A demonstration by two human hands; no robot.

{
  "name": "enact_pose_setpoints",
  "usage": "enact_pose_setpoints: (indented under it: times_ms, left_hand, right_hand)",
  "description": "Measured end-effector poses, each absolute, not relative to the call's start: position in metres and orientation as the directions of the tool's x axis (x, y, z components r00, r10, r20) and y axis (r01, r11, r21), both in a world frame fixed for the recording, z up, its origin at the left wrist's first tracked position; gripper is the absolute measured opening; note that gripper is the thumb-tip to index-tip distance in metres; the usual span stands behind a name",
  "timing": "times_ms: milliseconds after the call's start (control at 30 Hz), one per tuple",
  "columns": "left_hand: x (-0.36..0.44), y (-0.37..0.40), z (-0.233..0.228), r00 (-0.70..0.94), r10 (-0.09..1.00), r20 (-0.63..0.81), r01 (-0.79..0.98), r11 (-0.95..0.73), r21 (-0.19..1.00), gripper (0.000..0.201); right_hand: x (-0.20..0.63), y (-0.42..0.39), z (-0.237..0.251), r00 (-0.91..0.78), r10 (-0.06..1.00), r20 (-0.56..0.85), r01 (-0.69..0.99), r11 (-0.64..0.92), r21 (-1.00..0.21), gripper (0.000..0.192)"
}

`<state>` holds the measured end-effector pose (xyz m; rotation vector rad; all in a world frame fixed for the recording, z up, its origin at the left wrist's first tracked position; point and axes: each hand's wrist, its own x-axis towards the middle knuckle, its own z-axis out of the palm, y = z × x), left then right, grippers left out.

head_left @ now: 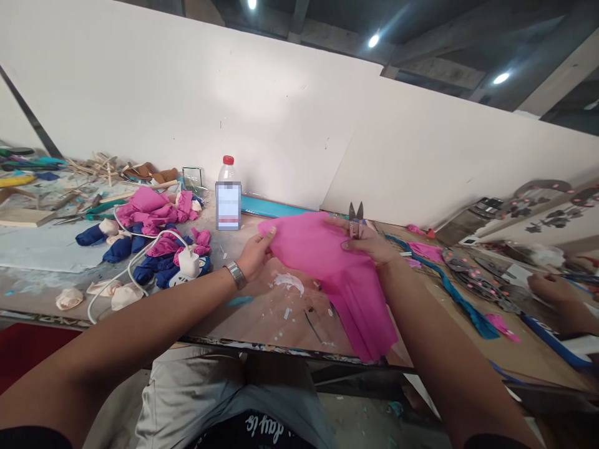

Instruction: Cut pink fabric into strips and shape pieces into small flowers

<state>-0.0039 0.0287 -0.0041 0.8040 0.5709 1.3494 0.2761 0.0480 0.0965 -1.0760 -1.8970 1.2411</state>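
Note:
A sheet of pink fabric [327, 262] lies over the workbench [262, 318] in front of me and hangs past its front edge. My left hand [256, 251], a metal watch on its wrist, pinches the sheet's left edge. My right hand [369, 240] rests on the top of the sheet and grips small metal snips [355, 215], whose two blades point up above my fingers.
A clear bottle with a red cap [228, 193] stands behind the sheet. To the left lie pink and blue fabric scraps [154, 240], a white charger and cable [187, 262], cream fabric pieces and wooden sticks. A blue fabric strip [456, 293] runs right. Another person's hand [555, 290] works at far right.

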Motion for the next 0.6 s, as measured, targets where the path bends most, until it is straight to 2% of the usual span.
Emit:
enact_pose_setpoints:
  times_ms: [133, 333, 600]
  left_hand:
    - [-0.001, 0.026, -0.007, 0.146, 0.986, 0.08, -0.605, 0.025, 0.796, 0.048]
    - [-0.002, 0.028, -0.009, 0.14, 0.985, 0.099, -0.582, 0.0, 0.813, 0.044]
    - [-0.007, 0.035, -0.005, -0.023, 0.993, 0.112, -0.543, -0.107, 0.833, 0.048]
  right_hand:
    - [0.258, 0.049, 0.099, -0.481, 0.871, 0.102, 0.213, 0.23, -0.95, 0.071]
    - [0.245, 0.054, 0.107, -0.392, 0.902, 0.181, 0.107, 0.24, -0.965, 0.069]
    - [0.24, 0.068, 0.102, -0.328, 0.93, 0.167, 0.089, 0.207, -0.974, 0.07]
